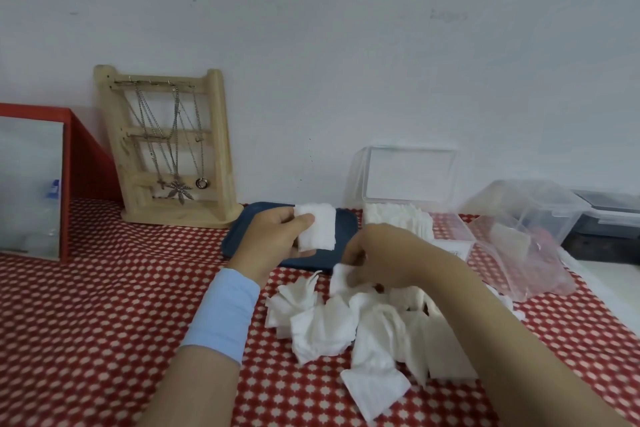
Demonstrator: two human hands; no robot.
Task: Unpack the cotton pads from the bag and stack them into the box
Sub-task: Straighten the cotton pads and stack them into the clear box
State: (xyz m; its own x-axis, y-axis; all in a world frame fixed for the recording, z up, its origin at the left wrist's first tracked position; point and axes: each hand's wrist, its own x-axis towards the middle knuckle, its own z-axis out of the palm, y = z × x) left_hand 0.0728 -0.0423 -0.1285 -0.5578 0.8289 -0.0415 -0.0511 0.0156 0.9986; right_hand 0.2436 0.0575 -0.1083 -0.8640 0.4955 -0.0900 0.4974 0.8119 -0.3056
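1. Left hand [277,236] holds a few pads [317,230] above a blue tray [239,236] — thumb pressed on top.
2. Right hand [384,253] pinches one pad [341,279] from the loose pile [346,326] on the cloth [104,322].
3. Open box [446,239] behind already has pads inside — bag [519,253] just right of it.

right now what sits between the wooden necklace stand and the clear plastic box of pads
In the head view, a dark blue flat tray lies there, with the left hand holding white square cotton pads over it.
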